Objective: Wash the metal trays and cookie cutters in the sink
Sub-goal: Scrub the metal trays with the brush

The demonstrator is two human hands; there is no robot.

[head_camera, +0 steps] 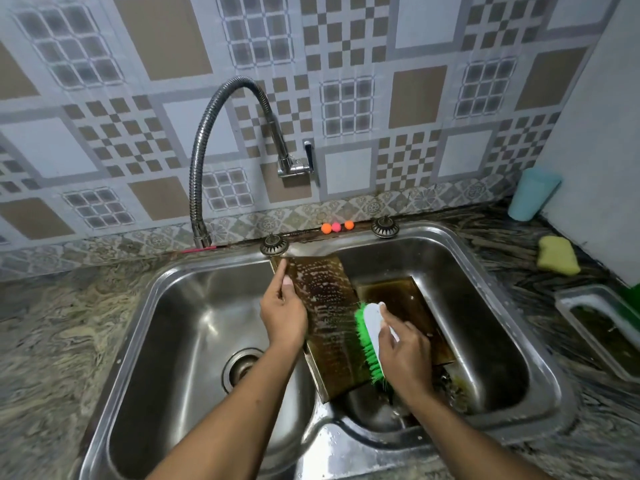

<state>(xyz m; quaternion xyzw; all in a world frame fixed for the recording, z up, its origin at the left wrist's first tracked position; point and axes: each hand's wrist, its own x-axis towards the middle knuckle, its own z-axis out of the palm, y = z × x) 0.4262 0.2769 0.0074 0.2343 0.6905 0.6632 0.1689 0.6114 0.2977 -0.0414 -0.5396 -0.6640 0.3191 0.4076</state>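
A brown, soapy metal tray [327, 306] leans tilted across the divider of the steel double sink [485, 265]. My left hand [282, 310] grips the tray's left edge, thumb on its face. My right hand [403, 351] holds a white scrub brush with green bristles [369, 337], the bristles pressed on the tray's right side. A second brown tray [412, 303] lies behind it in the right basin. Dark, dirty things sit low in the right basin near my right wrist; I cannot tell what they are.
A flexible steel faucet [204, 161] arches from the wall valve over the left basin, whose drain [242, 368] shows. On the counter to the right lie a yellow sponge [557, 254], a turquoise cup [533, 194] and a further tray [602, 327]. Small orange and pink balls [336, 227] sit behind the sink.
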